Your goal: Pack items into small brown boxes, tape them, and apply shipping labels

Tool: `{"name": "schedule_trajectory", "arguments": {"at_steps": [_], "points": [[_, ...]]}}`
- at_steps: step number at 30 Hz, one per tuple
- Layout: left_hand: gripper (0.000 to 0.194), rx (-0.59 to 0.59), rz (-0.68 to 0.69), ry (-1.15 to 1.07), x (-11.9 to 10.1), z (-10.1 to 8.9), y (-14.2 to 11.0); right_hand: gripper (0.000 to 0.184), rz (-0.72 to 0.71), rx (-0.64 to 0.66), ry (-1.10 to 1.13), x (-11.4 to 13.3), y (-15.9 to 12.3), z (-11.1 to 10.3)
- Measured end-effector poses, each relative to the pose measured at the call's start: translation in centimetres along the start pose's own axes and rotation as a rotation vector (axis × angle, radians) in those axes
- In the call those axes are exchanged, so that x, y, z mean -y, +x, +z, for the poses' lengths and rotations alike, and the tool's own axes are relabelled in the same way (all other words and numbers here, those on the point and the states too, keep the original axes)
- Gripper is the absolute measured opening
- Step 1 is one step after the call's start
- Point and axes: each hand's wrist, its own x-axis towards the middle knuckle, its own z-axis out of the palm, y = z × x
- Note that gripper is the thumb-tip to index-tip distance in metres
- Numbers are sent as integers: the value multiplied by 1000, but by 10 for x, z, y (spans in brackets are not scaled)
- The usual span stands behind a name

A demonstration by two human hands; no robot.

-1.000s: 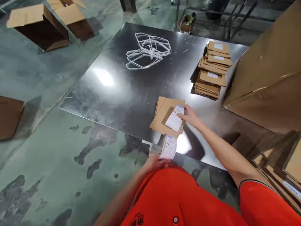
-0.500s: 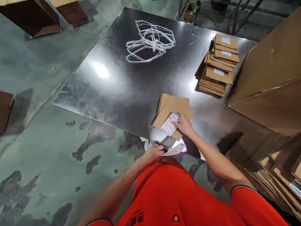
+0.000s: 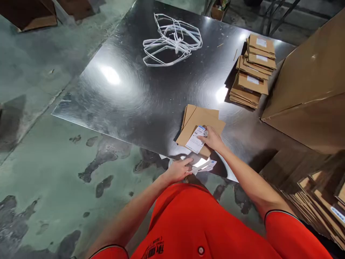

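Metal tbl (image 3: 159, 97) | label (image 3: 195, 143) partly under R fingers (image 3: 202, 138), atop cardbd (image 3: 185, 133)

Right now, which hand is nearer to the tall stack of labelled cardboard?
Right. The right hand, in front and left of the stack. The left hand is farther, by the near edge of the table.

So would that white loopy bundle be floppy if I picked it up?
The white bundle is probably light: thin strands, big gaps. It may feel springy, since the loops show sharp bends. The strands gather in the middle, so it might lift in one piece.
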Motion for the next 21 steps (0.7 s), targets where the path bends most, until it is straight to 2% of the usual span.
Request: {"name": "schedule_trajectory", "arguments": {"at_steps": [3, 7, 9, 11, 12, 14, 16, 18, 19, 21], "points": [[25, 13, -15, 33, 2, -12, 7, 52, -3, 20, -41, 5, 0, 2], [25, 91, -186, 86, 4, -23, 16, 56, 10, 11, -111, 2, 1, -1], [22, 130, -220, 111, 5, -23, 17, 68, 78, -61, -183, -4, 1, -10], [20, 122, -221, 123, 6, -20, 17, 81, 166, -215, -236, -7, -2, -19], [20, 116, -218, 124, 7, -18, 16, 83, 174, -293, -241, -5, -4, -19], [20, 126, -219, 121, 8, -16, 16, 73, 24, -332, -229, 7, -11, -8], [21, 167, -243, 121, 9, -15, 16, 62, -265, -207, -215, 24, -13, 16], [20, 199, -265, 113, 10, -17, 19, 60, -450, -79, -236, 35, -7, 38], [19, 203, -267, 102, 10, -18, 21, 60, -474, -52, -259, 34, -1, 45], [17, 200, -255, 58, 9, -20, 24, 60, -400, -81, -309, 19, 11, 42]]}}
